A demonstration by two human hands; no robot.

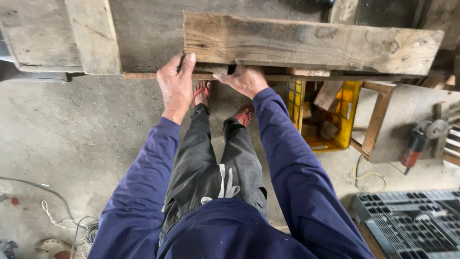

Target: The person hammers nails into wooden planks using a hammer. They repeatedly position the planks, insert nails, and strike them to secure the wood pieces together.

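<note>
A thick weathered wooden plank [311,43] lies across the workbench top [148,29], reaching from the middle to the right. My left hand [176,85] grips the plank's near left corner, thumb on top. My right hand [245,79] holds the plank's near edge from below, fingers tucked under it. Both arms wear dark blue sleeves. My feet in red sandals show on the concrete floor below.
A second plank [93,36] lies upright across the bench at left. Under the bench stands a yellow crate [342,129] with wood offcuts. An angle grinder [421,139] rests on a wooden stool at right, a black plastic pallet [412,223] at bottom right, cords at bottom left.
</note>
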